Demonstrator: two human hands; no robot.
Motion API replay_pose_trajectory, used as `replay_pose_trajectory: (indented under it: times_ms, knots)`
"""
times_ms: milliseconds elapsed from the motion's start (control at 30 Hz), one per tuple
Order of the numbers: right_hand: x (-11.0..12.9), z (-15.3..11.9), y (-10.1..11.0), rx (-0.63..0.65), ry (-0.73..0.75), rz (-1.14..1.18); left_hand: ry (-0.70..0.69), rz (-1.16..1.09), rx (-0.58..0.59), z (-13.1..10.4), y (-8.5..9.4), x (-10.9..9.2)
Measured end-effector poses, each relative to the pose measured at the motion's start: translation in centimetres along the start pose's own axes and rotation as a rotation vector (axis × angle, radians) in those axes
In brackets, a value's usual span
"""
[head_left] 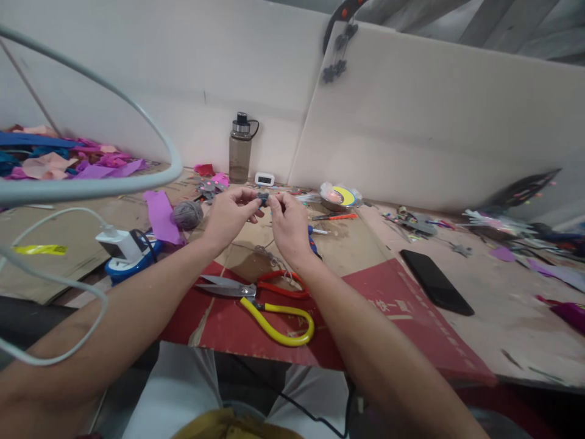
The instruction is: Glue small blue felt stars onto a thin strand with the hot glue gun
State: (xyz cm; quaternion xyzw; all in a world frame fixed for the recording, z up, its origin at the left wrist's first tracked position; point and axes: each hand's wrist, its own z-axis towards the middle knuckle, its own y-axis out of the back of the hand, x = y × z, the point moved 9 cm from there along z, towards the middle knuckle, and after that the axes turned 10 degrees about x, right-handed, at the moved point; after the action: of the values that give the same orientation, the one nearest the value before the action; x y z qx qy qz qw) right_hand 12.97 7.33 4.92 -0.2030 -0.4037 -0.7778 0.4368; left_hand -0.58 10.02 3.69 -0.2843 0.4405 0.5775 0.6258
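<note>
Both hands meet over the middle of the table around a small dark grey piece (pixel 262 197). My left hand (pixel 231 213) pinches it from the left, fingers closed. On its other side, my right hand (pixel 289 224) holds it between thumb and fingers. Fine detail of the piece is too small to make out. A ball of grey yarn (pixel 187 214) lies left of my left hand, and loose grey yarn (pixel 274 259) trails on the cardboard below the hands. Nearer the table edge lie scissors (pixel 249 289) with one red and one yellow handle.
A bottle (pixel 240 149) and a small white clock (pixel 264 178) stand at the back. A power strip with a charger (pixel 121 247) sits left, near a looping pale tube (pixel 155 177). Right are a black phone (pixel 436 281), a bowl (pixel 336 204) and scattered craft bits.
</note>
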Motion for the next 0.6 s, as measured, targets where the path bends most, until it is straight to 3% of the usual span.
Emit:
replay_pose_trajectory:
  times_ms: [233, 367, 600]
  knots:
    - [-0.5, 0.1, -0.2, 0.024, -0.021, -0.014, 0.059, -0.148, 0.063, 0.1, -0.7, 0.6]
    - [-0.9, 0.1, -0.3, 0.03, -0.056, -0.002, 0.044, -0.112, 0.108, 0.0, -1.1, 0.1]
    - [-0.7, 0.2, -0.5, 0.053, -0.027, -0.005, 0.037, -0.105, 0.088, 0.1, -0.8, 0.3]
